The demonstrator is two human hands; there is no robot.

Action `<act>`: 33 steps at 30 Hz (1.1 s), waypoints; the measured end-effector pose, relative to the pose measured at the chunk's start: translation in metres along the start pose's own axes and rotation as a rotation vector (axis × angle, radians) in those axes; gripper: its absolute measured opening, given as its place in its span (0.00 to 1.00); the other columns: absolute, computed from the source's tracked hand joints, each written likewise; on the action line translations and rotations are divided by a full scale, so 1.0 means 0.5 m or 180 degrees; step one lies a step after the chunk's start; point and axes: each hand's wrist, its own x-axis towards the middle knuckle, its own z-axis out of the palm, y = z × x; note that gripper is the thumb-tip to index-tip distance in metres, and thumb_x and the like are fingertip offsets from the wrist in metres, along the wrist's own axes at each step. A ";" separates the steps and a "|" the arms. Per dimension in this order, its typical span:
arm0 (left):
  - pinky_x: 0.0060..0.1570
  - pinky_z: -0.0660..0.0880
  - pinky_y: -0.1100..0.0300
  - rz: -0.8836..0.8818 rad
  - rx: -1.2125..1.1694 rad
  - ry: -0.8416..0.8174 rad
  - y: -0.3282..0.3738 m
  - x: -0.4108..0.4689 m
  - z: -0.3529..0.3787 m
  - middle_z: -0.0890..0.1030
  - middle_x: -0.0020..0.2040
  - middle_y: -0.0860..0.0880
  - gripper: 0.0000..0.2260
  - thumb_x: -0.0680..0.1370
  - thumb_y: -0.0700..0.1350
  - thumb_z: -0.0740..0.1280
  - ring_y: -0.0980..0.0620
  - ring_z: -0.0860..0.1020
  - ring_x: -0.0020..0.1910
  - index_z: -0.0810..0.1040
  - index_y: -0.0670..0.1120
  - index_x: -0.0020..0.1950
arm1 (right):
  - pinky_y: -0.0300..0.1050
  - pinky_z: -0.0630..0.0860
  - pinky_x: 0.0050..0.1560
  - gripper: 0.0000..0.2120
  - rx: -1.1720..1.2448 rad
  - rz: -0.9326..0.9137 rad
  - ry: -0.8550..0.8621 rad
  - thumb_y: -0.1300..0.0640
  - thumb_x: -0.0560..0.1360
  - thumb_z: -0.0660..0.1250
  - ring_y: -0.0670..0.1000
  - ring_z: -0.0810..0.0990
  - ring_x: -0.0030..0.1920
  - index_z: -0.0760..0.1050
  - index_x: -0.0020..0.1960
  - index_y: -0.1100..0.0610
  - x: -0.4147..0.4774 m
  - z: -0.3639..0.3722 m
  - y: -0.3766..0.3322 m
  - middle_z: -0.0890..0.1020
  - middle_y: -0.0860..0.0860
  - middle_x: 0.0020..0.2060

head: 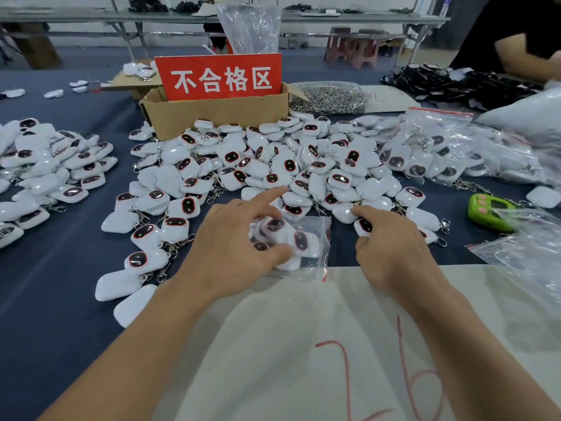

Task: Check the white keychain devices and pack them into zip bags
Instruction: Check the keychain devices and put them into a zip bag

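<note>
White keychain devices (273, 165) lie in a big loose heap in the middle of a dark blue table (60, 268), many with the dark oval face up and metal clips attached. A smaller heap (45, 165) sits well apart at the left. Near the table's front edge, a clear zip bag (315, 238) already has several devices inside. The left hand (230, 247) grips this bag with its thumb and curled fingers, the index finger sticking out straight. Just beside it, the right hand (391, 247) reaches into the heap with curled fingers, its tips touching devices there; I cannot tell whether it is pinching one. Behind the heap stands a cardboard box (218, 117) with a red sign (218, 77). Filled bags (440, 147) lie at the right, near a green gadget (485, 212). A white cloth (303, 344) with red marks lies under the forearms.
</note>
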 end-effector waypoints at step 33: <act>0.44 0.67 0.76 -0.0483 -0.0629 0.0099 -0.070 0.006 -0.041 0.81 0.57 0.62 0.42 0.57 0.41 0.68 0.63 0.75 0.55 0.73 0.63 0.71 | 0.49 0.76 0.58 0.22 0.0318 -0.0074 0.0281 0.60 0.74 0.71 0.53 0.81 0.51 0.79 0.67 0.50 -0.009 -0.010 -0.008 0.86 0.46 0.53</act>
